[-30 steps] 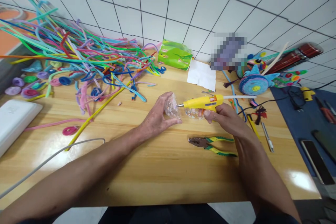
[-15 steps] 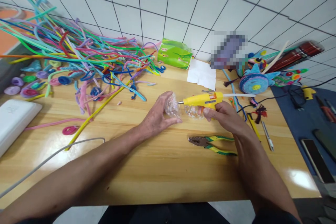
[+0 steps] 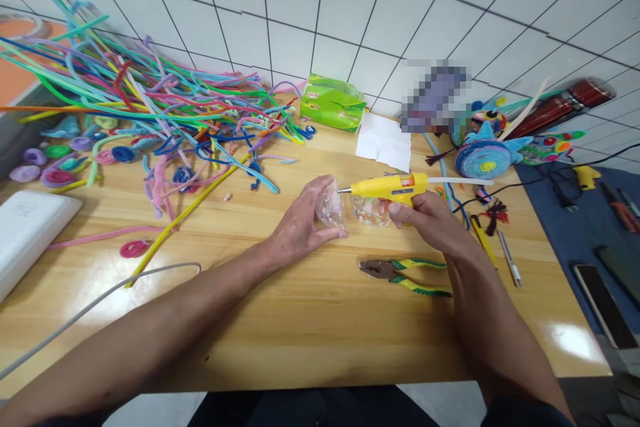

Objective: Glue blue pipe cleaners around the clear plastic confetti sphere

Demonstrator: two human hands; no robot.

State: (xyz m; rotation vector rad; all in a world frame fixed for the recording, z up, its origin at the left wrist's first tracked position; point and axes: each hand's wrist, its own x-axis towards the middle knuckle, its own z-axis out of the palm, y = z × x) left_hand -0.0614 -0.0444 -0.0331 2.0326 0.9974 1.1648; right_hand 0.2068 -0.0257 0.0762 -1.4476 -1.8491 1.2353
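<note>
the left hand [image 3: 305, 217] is curved in a c, fingers on the far side and thumb on the near side, holding a clear cup [image 3: 331, 207] between them. the right hand [image 3: 423, 217] is closed round the grip of a yellow glue gun [image 3: 385, 190]; its fingers are partly hidden. the metal tip is at the cup's open rim, though whether they touch i cannot tell.

the cup is see-through and crinkled with glare, tipped on its side above the middle of the table [image 3: 280, 327], its opening toward the gun. a second clear piece [image 3: 365, 211] sits just below the barrel. a white glue stick [image 3: 460, 181] pokes out of the gun's back.

pliers [image 3: 385, 270] lie nearer the person on the wooden table. pipe cleaners [image 3: 175, 97] heap up at the left, with a green pack [image 3: 333, 103] and white paper [image 3: 384, 143] by the tiled wall [image 3: 345, 7].
</note>
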